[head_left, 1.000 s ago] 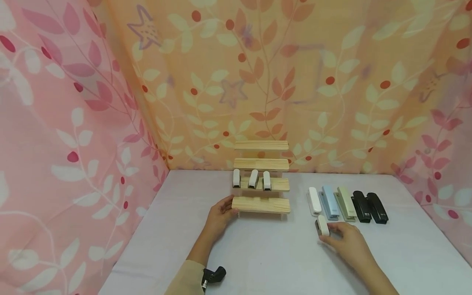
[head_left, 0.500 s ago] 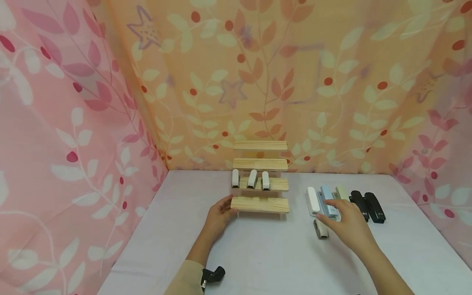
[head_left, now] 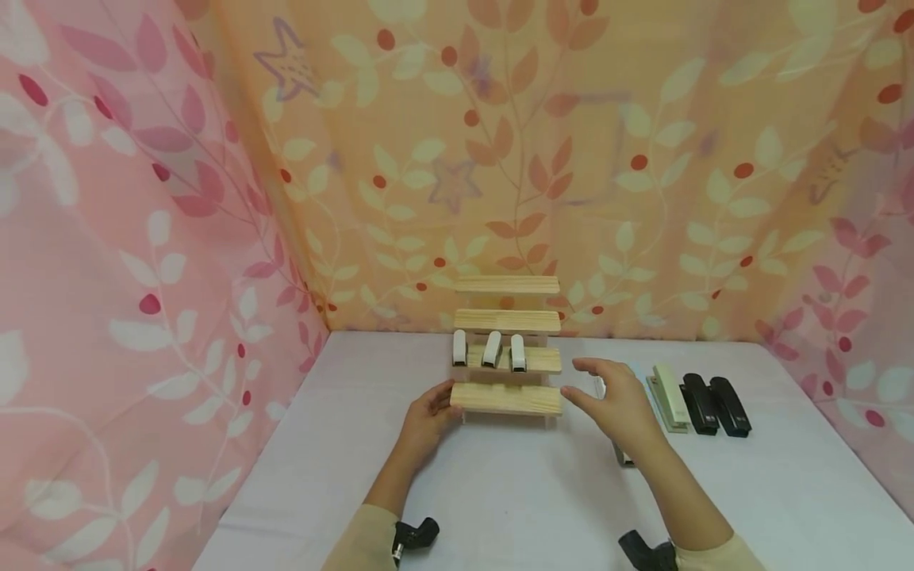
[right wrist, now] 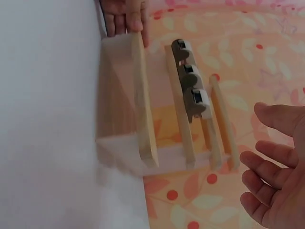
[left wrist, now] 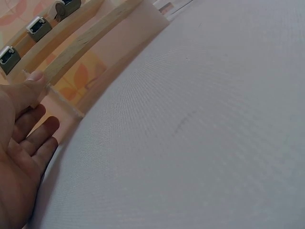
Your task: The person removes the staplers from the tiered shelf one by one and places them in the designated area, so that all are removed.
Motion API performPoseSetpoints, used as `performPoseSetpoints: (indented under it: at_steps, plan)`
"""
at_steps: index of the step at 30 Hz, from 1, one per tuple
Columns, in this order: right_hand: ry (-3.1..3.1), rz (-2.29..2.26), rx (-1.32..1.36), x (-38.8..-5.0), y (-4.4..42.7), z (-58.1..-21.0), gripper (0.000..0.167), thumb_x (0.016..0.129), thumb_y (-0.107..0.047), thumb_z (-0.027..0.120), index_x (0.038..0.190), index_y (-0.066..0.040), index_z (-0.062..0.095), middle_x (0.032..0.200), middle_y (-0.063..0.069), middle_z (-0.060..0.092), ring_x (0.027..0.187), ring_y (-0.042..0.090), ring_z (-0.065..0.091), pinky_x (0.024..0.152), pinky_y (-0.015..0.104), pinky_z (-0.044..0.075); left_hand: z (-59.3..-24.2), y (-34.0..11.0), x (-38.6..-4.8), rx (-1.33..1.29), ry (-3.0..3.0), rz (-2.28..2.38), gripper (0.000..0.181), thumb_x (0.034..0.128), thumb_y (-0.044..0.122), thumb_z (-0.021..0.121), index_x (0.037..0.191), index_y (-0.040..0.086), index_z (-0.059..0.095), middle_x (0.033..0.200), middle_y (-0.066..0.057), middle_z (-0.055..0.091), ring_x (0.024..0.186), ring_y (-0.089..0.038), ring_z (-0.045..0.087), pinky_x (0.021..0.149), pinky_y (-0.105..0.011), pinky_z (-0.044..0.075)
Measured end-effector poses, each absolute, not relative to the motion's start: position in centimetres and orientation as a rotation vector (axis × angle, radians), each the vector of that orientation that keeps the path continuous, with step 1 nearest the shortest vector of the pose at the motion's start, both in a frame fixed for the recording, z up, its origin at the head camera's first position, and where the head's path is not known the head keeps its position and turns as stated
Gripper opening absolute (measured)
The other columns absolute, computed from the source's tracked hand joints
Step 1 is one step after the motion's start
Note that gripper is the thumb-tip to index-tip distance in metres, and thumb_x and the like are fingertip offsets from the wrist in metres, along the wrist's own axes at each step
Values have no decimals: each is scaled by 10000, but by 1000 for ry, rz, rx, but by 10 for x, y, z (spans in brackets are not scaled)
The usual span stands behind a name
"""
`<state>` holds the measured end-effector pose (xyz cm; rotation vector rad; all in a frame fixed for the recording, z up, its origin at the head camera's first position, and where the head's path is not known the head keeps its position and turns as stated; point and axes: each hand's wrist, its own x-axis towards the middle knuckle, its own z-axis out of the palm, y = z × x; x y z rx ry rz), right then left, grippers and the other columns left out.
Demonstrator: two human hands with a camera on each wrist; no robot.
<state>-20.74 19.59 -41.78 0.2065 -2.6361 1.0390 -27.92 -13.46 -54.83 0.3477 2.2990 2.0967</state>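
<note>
A four-tier wooden display shelf (head_left: 507, 399) stands at the back of the white table. My left hand (head_left: 423, 424) grips the left end of its lowest board, thumb on the board and fingers at the side panel in the left wrist view. Several fingers of my right hand (head_left: 620, 404) are spread beside the shelf's right end; the right wrist view shows this hand (right wrist: 271, 171) apart from the shelf and holding nothing. Three small white staplers (head_left: 492, 349) sit on the second tier from the bottom. Another small stapler (head_left: 624, 456) lies mostly hidden behind my right forearm.
Right of the shelf lie a light-green stapler (head_left: 670, 396) and two black staplers (head_left: 731, 406). A white and a blue stapler are mostly covered by my right hand. Patterned cloth (head_left: 400, 159) hangs behind and at both sides of the table.
My right hand has let go of the small stapler on the table, lifted over the larger staplers and moved left to the shelf's right end. The left hand stays on the shelf.
</note>
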Motion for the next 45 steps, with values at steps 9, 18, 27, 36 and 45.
performPoseSetpoints:
  at_steps: [9, 18, 27, 36, 45]
  plan:
    - [-2567, 1166, 221, -230, 167, -429, 525, 884, -315, 827, 1320, -75, 661, 1288, 106, 691, 1231, 343, 560, 1015, 603, 474, -552, -134, -276, 333, 2302, 2084, 618, 929, 144, 763, 1486, 45, 515, 1451, -173, 582, 1304, -304, 591, 1006, -245, 544]
    - [-2547, 1166, 233, -250, 151, -442, 526, 859, -291, 850, 1296, -60, 671, 1261, 106, 715, 1241, 349, 550, 1073, 568, 439, -551, -133, -274, 340, 2268, 2103, 636, 926, 148, 767, 1495, 45, 503, 1469, -166, 568, 1332, -304, 571, 1011, -221, 534]
    - [-2537, 1180, 242, -262, 138, -449, 551, 840, -316, 862, 1282, -44, 676, 1234, 114, 724, 1198, 339, 558, 1040, 545, 449, -548, -133, -276, 365, 2261, 2118, 631, 935, 128, 754, 1494, 6, 489, 1467, -198, 562, 1334, -324, 567, 1023, -226, 528]
    - [-2568, 1006, 186, -269, 131, -456, 579, 828, -373, 864, 1291, -75, 687, 1199, 113, 733, 1205, 360, 572, 1085, 569, 401, -545, -132, -278, 387, 2242, 2138, 625, 944, 59, 727, 1498, -43, 457, 1476, -248, 534, 1345, -375, 545, 1015, -226, 533]
    - [-2557, 956, 110, -273, 120, -458, 598, 816, -405, 871, 1278, -70, 698, 1232, 122, 732, 1205, 365, 560, 1039, 553, 372, -546, -134, -278, 355, 2225, 2140, 643, 919, 95, 763, 1493, 3, 488, 1466, -206, 558, 1342, -331, 557, 1009, -203, 528]
